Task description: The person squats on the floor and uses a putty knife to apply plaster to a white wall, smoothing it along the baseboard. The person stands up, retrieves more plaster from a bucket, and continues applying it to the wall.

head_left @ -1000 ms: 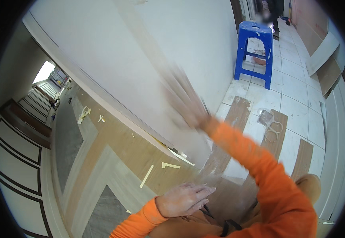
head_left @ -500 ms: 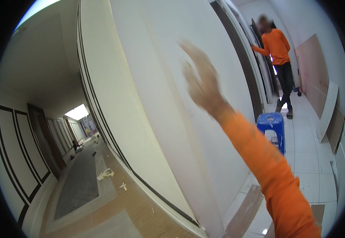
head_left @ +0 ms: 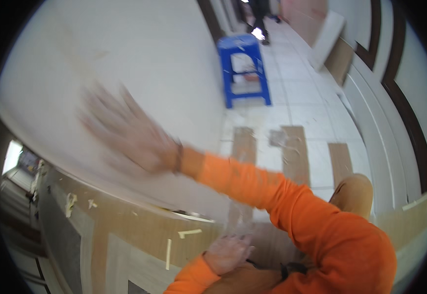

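My right hand (head_left: 127,132), blurred by motion, reaches across to the left in front of the white wall (head_left: 159,63). Its fingers are spread and nothing shows in them; whether it touches the wall I cannot tell. A dark band circles its wrist. Faint tan streaks mark the wall above the fingers. Low in the view, my left hand (head_left: 229,252) rests on my brown-trousered leg (head_left: 247,279), fingers stretched out and holding nothing. Both arms wear orange sleeves.
A blue plastic stool (head_left: 245,71) stands on the white tiled floor (head_left: 301,93), with brown boards (head_left: 296,154) lying nearer. Another person's dark-trousered legs (head_left: 258,17) show at the back. Panels (head_left: 328,39) lean along the right wall. Pale scraps (head_left: 71,205) litter the wood-toned floor at left.
The view has tipped down and swung round, so the stool appears further left. My right hand now reaches lower along the wall, and my left hand and legs have come into view.
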`<state>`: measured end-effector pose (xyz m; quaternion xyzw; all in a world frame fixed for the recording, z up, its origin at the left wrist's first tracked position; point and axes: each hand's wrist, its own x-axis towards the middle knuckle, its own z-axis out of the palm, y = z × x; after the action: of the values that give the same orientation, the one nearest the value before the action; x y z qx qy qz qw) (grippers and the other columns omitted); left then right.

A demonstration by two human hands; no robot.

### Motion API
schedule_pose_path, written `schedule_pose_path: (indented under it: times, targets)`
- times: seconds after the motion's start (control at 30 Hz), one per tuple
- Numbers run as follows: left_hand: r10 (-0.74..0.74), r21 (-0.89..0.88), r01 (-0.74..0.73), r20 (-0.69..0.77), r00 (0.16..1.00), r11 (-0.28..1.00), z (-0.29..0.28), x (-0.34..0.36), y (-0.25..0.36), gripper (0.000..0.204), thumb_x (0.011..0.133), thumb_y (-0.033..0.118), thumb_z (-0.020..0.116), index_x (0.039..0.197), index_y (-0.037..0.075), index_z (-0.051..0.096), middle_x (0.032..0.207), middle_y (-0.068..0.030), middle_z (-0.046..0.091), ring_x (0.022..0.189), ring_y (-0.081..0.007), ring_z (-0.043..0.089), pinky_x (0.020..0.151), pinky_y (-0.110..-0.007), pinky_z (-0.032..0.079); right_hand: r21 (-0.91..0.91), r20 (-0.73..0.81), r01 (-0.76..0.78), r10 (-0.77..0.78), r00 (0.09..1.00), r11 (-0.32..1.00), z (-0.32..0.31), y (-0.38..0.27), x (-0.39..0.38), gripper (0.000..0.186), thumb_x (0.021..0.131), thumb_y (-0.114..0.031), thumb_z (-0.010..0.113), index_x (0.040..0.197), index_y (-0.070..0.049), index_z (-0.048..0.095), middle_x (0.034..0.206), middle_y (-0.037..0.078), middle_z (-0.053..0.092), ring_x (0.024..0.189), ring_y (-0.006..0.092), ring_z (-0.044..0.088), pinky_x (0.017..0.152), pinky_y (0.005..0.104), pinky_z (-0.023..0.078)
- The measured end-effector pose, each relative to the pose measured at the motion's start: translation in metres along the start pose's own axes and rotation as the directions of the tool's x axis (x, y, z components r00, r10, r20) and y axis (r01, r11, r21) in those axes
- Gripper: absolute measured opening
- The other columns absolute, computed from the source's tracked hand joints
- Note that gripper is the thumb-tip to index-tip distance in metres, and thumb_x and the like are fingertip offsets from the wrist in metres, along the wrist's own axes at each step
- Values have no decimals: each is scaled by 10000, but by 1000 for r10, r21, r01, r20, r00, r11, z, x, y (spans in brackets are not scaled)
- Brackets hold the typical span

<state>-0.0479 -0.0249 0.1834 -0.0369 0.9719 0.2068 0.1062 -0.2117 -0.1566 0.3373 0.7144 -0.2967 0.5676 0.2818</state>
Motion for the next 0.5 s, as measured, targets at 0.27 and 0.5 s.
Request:
schedule_pose_path:
  times: [0.27,0.5]
  targets:
    - [19,-89,-10,96,995,996,-15,49,9,436,945,186,598,1334,-2,540,1081,-169,665,956,-362,654,845,-441,525,-462,535,-790,837,116,405,-88,-55,-455,380,932,-193,507,1282,-92,616,1178,240,658,1082,396,641,961,448,501]
    - [118,112,-77,-419,900,991,-61,102,21,475,928,154,620,1376,26,531,1409,-183,487,1334,-379,436,1088,-473,370,601,236,-757,962,-140,-258,-64,-15,-303,467,1015,-330,478,1376,-37,518,1362,199,558,1281,332,517,1105,445,385]
